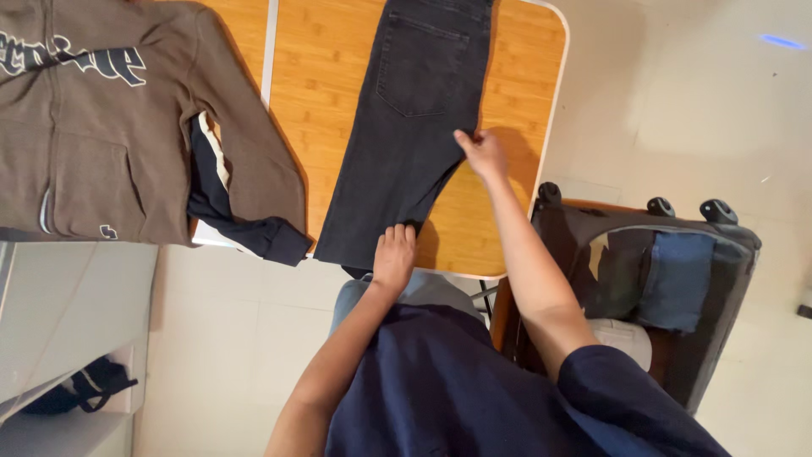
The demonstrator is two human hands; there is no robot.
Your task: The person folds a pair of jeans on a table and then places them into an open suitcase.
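A pair of dark grey jeans point(406, 127) lies folded lengthwise on a wooden table point(516, 76), back pocket facing up. My left hand point(394, 256) rests flat on the near hem of the jeans at the table's front edge. My right hand point(480, 152) pinches the right edge of the jeans about midway up the leg. A brown zip hoodie point(101, 135) with dark blue sleeve panels lies spread on the table's left part, one cuff hanging over the front edge.
An open black suitcase point(660, 279) with folded clothes inside stands on the tiled floor at the right. A grey shelf unit point(59, 338) holding a dark bag point(89, 385) is at the lower left.
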